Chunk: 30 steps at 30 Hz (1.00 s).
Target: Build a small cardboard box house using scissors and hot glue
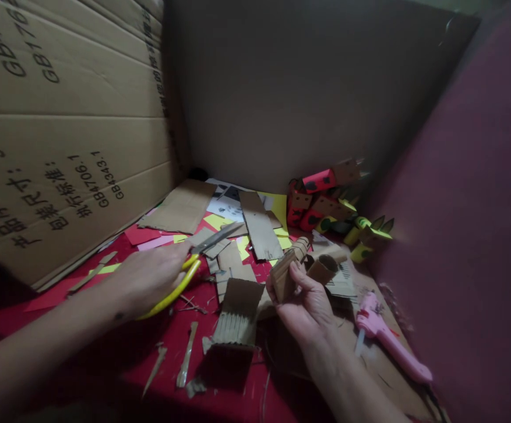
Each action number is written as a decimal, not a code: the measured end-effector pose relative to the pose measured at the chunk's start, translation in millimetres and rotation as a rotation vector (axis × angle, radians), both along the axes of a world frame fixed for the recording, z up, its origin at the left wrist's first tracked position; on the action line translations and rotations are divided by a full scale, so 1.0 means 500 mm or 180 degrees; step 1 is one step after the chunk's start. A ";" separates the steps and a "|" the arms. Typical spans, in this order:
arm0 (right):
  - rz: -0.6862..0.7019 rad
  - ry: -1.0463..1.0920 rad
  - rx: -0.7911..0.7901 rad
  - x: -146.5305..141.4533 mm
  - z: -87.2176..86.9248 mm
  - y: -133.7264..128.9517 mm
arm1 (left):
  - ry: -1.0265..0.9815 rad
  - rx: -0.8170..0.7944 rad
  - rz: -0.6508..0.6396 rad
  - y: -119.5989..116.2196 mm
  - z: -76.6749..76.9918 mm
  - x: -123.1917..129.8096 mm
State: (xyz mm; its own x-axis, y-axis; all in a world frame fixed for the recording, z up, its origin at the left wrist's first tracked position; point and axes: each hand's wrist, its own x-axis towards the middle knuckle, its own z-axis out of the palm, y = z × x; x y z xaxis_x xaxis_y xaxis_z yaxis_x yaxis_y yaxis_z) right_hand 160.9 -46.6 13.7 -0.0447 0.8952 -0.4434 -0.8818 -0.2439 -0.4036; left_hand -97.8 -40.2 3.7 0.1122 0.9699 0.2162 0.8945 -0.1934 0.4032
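My left hand (152,275) is closed round the yellow-handled scissors (177,289), whose blades point up and to the right above paper and cardboard scraps. Between the thumb and fingers of my right hand (306,302) is a small folded cardboard piece (285,275). A cardboard tube (323,269) lies just beyond my right thumb. Below and between the hands stands a bent cardboard piece (240,311) with a ridged inner face.
A pink glue gun (387,338) lies at the right on a cardboard sheet. Red and yellow decorated tube figures (319,202) are piled at the back right. A large printed carton (70,123) rises at the left. Flat cardboard (180,205) and scraps cover the red cloth.
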 end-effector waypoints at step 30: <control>0.0345 -0.0666 0.1181 0.000 0.008 -0.026 | -0.2308 -0.0807 -0.1783 0.005 0.079 0.209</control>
State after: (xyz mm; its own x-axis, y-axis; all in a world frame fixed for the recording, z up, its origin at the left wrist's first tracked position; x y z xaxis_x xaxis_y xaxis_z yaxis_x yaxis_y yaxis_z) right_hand 160.8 -59.5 17.9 -0.0906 0.9906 -0.1022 -0.7491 -0.1354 -0.6485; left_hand 6.7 -37.5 43.2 0.4963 0.8433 0.2061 0.2134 -0.3487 0.9126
